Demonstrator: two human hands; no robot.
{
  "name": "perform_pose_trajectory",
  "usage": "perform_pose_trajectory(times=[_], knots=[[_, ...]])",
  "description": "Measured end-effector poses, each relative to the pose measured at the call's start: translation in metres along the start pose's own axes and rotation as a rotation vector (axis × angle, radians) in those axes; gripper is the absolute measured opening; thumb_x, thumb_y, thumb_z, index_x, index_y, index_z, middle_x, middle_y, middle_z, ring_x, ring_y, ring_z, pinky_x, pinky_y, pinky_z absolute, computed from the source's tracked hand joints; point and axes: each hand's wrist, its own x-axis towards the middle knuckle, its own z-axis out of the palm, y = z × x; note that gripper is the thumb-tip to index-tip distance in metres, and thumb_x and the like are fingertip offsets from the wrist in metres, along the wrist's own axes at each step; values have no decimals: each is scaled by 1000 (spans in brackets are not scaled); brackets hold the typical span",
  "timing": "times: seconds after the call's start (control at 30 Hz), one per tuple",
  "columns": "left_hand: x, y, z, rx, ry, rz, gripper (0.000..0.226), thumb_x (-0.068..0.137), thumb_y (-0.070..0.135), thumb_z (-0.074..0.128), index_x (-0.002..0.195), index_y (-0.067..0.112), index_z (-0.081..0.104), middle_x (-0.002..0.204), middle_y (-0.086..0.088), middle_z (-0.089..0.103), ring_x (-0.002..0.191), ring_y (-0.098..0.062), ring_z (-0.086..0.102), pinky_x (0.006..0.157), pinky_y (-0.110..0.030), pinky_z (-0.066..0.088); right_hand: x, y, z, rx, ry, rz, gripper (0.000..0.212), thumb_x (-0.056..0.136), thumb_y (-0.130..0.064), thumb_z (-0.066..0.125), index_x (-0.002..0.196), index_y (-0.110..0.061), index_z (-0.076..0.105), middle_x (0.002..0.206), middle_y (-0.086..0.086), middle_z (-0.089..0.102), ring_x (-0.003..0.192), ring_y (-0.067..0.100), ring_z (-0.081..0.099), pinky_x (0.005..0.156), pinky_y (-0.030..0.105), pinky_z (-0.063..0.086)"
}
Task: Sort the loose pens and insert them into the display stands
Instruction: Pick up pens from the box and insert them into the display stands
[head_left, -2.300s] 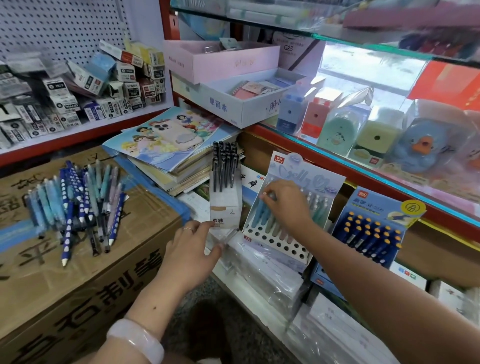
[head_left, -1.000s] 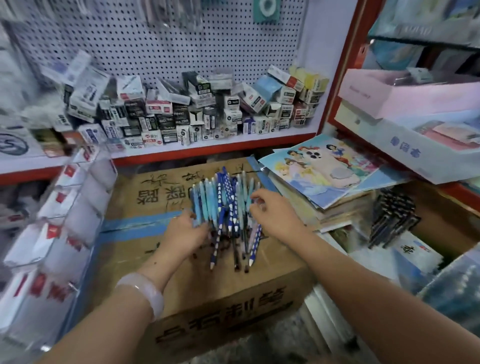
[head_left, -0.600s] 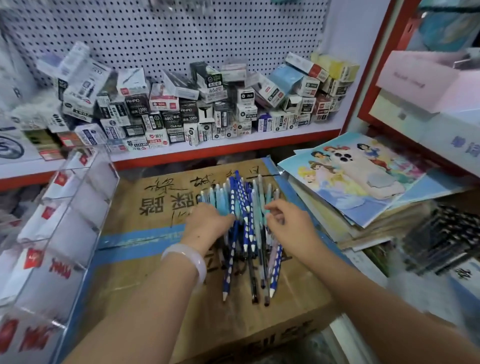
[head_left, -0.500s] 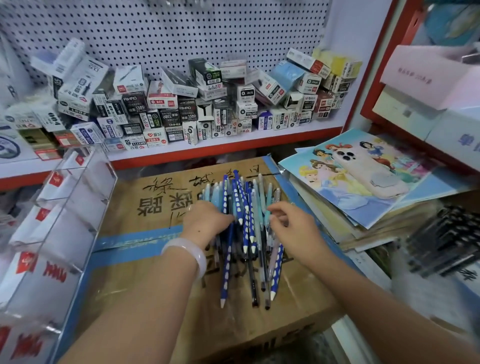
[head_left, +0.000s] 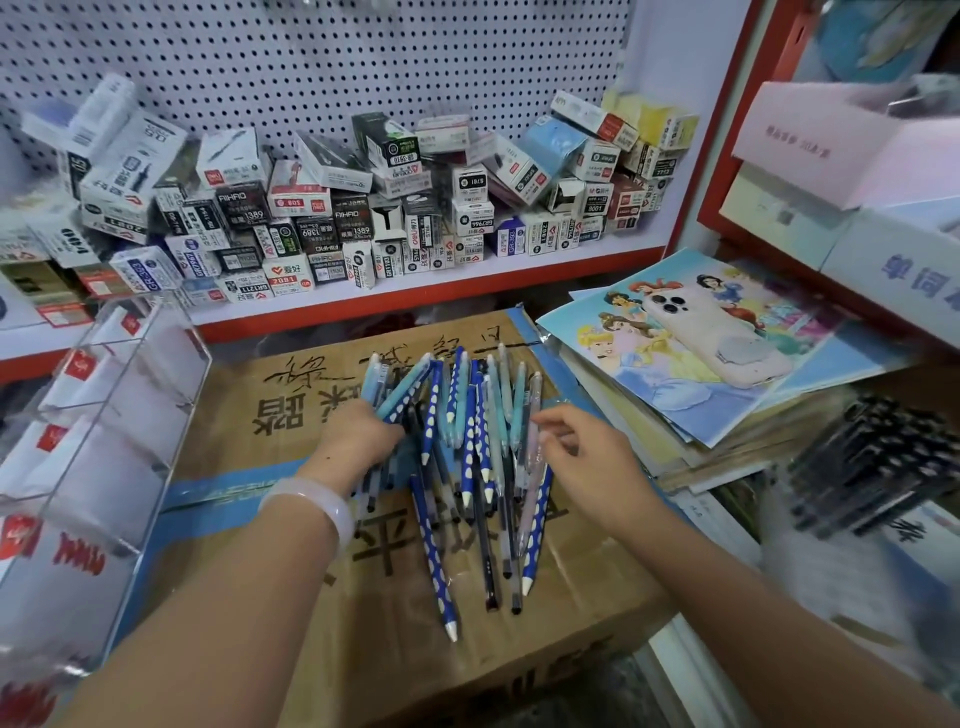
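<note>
Pens (head_left: 462, 447) lie in a loose heap on top of a cardboard box (head_left: 291, 618), most of them pointing toward the camera; some are dark blue with pale dots, others light blue, teal or black.

Head view: the left hand (head_left: 358, 441) rests on the left side of the heap, its fingers curled down over several pens there; whether it actually grips any cannot be told. A pale bracelet (head_left: 317, 501) sits on that wrist. The right hand (head_left: 587, 457) is at the heap's right edge, fingers spread loosely, fingertips touching or just beside a clear-barrelled pen, closed on nothing. Blue tape (head_left: 223, 493) crosses the box lid. To the left stands a clear plastic holder (head_left: 104, 426) with red-marked packets. Behind the box, a shelf (head_left: 415, 283) carries many small boxes against a pegboard (head_left: 311, 62). To the right, a phone (head_left: 711, 338) in a pink case lies on a stack of picture books (head_left: 670, 389). Further right, dark pens appear, blurred.
</note>
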Motion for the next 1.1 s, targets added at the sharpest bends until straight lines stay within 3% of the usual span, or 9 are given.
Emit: perform_pose_trajectory(times=[0.07, 0.17, 0.27, 0.37, 0.57, 0.7, 0.83, 0.97, 1.1], knots=[[-2, -5, -5, -106, -42, -47, 18, 88, 13, 59, 97, 4, 45, 70, -9, 50, 65, -24, 52, 52, -30, 41, -3, -3, -2, 8, -6, 6, 27, 97, -18, 44, 121, -18, 57, 117, -1, 59, 97, 8, 53, 75, 15, 41], [-11, -21, -14, -275, -126, -132, 12, 89, 6, 57, 91, 3, 46, 66, -10, 52, 53, -19, 47, 41, -26, 38, -7, -11, -5, 7, -5, 2, 27, 97, -17, 44, 121, -19, 57, 117, -1, 60, 95, 8, 54, 65, 13, 41], [-21, -42, -25, -462, -192, -182, 10, 90, 5, 56, 95, 0, 49, 64, -12, 55, 45, -17, 51, 33, -22, 39, -12, -21, -7, 11, 1, -8, 28, 96, -16, 44, 121, -19, 56, 119, -1, 58, 96, 9, 53, 73, 19, 41], [-34, -57, -34, -699, -251, -206, 10, 92, 0, 51, 83, 1, 47, 45, -11, 56, 28, -13, 51, 28, -17, 38, -21, -33, -7, 7, -12, -19, 28, 96, -15, 44, 121, -18, 56, 119, 1, 58, 97, 9, 54, 78, 20, 41], [-60, -79, -43, -1138, -429, -311, 22, 96, 10, 46, 75, 5, 46, 40, -6, 51, 27, -12, 47, 32, -15, 41, -44, -53, -6, 11, -24, -22, 28, 97, -15, 44, 123, -18, 55, 121, -1, 58, 103, 12, 56, 79, 20, 43], [-76, -93, -42, -1251, -512, -357, 24, 96, 12, 46, 72, 7, 46, 42, -6, 50, 29, -12, 47, 32, -14, 41, -58, -65, -9, 12, -33, -42, 28, 98, -16, 43, 123, -18, 55, 121, 0, 57, 92, 15, 58, 67, 16, 44], [-93, -96, -46, -1274, -550, -341, 25, 96, 8, 42, 72, 6, 45, 43, -6, 49, 30, -11, 47, 33, -14, 42, -71, -71, -11, 7, -30, -48, 28, 98, -17, 43, 123, -17, 55, 124, -1, 56, 96, 11, 54, 75, 18, 40], [-113, -89, -47, -1344, -558, -313, 22, 96, 6, 40, 76, 5, 46, 44, -6, 49, 31, -11, 47, 34, -15, 42, -82, -77, -13, 18, -30, -37, 28, 98, -16, 42, 123, -18, 55, 123, -3, 56, 89, 7, 51, 60, 7, 37], [-134, -82, -40, -1509, -526, -355, 19, 96, 8, 43, 80, 0, 51, 48, -9, 52, 32, -13, 49, 36, -14, 43, -92, -82, -16, 12, -39, -53, 29, 98, -16, 43, 123, -19, 55, 123, -4, 55, 91, 4, 47, 61, 6, 35]])
